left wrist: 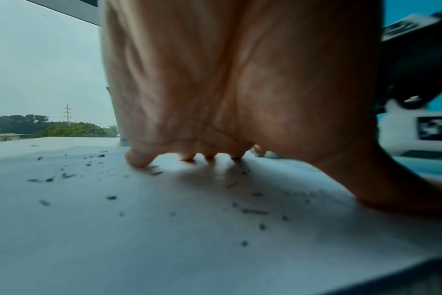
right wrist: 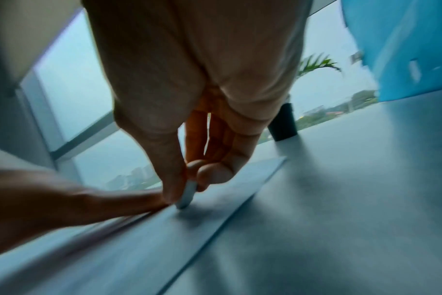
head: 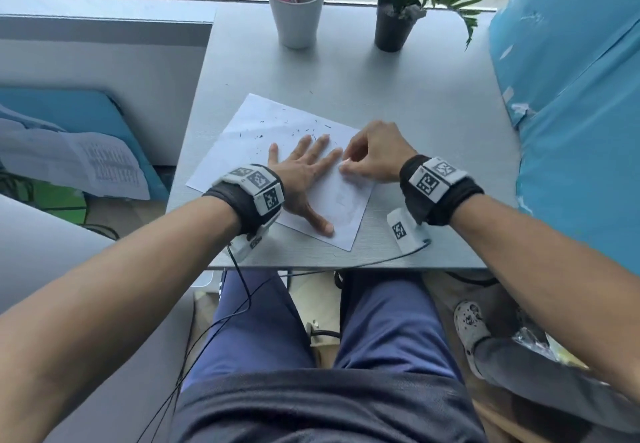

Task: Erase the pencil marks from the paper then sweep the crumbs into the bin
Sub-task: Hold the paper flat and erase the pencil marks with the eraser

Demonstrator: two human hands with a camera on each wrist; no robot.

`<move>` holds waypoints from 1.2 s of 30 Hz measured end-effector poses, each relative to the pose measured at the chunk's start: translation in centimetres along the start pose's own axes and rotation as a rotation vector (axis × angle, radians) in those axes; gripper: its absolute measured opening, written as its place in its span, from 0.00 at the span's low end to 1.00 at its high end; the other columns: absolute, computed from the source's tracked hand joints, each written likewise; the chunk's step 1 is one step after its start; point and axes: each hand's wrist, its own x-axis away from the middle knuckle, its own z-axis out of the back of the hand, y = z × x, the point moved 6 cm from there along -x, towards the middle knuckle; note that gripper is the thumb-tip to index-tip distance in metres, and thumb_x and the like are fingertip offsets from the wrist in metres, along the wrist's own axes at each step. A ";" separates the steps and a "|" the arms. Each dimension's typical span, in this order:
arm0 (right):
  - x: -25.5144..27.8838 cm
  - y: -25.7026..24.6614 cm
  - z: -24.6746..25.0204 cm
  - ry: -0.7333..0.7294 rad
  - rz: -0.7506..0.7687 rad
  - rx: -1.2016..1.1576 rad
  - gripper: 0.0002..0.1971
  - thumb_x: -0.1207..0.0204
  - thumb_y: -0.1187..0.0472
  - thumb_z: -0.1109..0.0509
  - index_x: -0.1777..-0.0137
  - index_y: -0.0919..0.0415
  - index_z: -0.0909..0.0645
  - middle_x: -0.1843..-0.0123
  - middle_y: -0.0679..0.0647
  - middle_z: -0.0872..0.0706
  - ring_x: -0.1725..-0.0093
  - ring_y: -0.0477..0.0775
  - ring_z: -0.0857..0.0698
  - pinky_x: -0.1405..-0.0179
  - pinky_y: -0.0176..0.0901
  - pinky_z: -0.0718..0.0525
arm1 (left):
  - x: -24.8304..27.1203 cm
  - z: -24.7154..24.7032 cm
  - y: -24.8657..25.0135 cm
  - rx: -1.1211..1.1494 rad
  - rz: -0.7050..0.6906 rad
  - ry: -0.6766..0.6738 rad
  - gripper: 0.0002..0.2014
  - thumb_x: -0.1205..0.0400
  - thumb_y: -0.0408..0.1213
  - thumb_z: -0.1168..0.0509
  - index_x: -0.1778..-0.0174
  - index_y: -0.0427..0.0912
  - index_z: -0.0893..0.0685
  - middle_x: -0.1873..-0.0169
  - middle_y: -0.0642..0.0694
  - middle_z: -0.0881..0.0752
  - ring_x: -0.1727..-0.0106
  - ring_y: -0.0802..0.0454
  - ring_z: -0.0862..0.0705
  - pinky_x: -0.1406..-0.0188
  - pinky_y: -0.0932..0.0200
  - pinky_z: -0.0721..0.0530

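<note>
A white sheet of paper (head: 249, 130) lies skewed on the grey table (head: 415, 103). Dark eraser crumbs (head: 304, 129) speckle its far half; faint pencil marks (head: 343, 207) remain near its near right corner. My left hand (head: 304, 172) lies flat on the sheet with fingers spread, pressing it down; in the left wrist view its fingertips (left wrist: 139, 161) touch the paper (left wrist: 164, 229) among crumbs (left wrist: 111, 197). My right hand (head: 374, 155) pinches a small white eraser (head: 346, 167) against the paper's right edge. In the right wrist view the eraser (right wrist: 188, 194) sits between thumb and fingers, tip on the paper (right wrist: 215, 199).
A white cup (head: 298, 16) of pens and a potted plant (head: 394, 23) stand at the table's far edge by the window. A blue-clad person (head: 571, 113) stands at the right. Printed papers (head: 100, 162) lie on a blue surface to the left. No bin is in view.
</note>
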 end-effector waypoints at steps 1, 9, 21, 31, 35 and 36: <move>1.2 -0.9 -1.0 -0.059 0.033 0.011 0.03 0.35 0.59 0.21 0.62 0.57 0.09 0.72 0.42 0.15 0.73 0.35 0.19 0.73 0.19 0.27 | 0.0 0.0 0.0 -0.008 -0.002 0.001 0.77 0.47 0.77 0.24 0.16 0.59 0.72 0.17 0.54 0.77 0.17 0.47 0.77 0.26 0.16 0.67; -1.1 1.3 1.5 0.029 -0.006 0.007 0.06 0.34 0.55 0.19 0.59 0.57 0.08 0.66 0.50 0.10 0.68 0.41 0.17 0.70 0.21 0.26 | 0.0 0.0 0.2 -0.020 0.016 -0.016 0.78 0.49 0.76 0.22 0.16 0.62 0.71 0.17 0.55 0.77 0.16 0.47 0.76 0.26 0.16 0.65; 0.2 -0.4 0.1 -0.024 0.004 0.004 0.04 0.35 0.57 0.20 0.61 0.55 0.08 0.68 0.47 0.10 0.69 0.40 0.15 0.65 0.32 0.17 | 0.3 0.4 0.6 -0.035 0.037 -0.037 0.78 0.49 0.74 0.21 0.16 0.61 0.72 0.17 0.54 0.77 0.16 0.45 0.75 0.26 0.13 0.60; -0.1 0.3 0.3 0.022 -0.012 0.002 0.07 0.35 0.56 0.19 0.60 0.58 0.08 0.67 0.49 0.10 0.69 0.41 0.16 0.70 0.19 0.24 | 0.4 0.4 0.7 -0.027 0.053 -0.035 0.78 0.48 0.73 0.20 0.16 0.61 0.72 0.17 0.54 0.77 0.16 0.46 0.76 0.27 0.13 0.60; 3.9 -2.3 -3.1 -0.215 0.093 0.019 0.03 0.35 0.58 0.19 0.63 0.57 0.09 0.72 0.42 0.13 0.72 0.36 0.17 0.70 0.28 0.21 | 0.2 0.3 0.7 -0.052 0.053 -0.050 0.79 0.48 0.74 0.21 0.16 0.59 0.73 0.18 0.53 0.78 0.17 0.45 0.77 0.27 0.13 0.60; 3.4 -1.9 -2.5 -0.207 0.080 0.015 0.04 0.35 0.57 0.18 0.63 0.57 0.08 0.70 0.44 0.12 0.71 0.36 0.16 0.69 0.28 0.20 | 0.2 0.3 0.7 -0.050 0.051 -0.047 0.79 0.48 0.74 0.21 0.16 0.59 0.73 0.18 0.53 0.78 0.17 0.45 0.77 0.27 0.13 0.61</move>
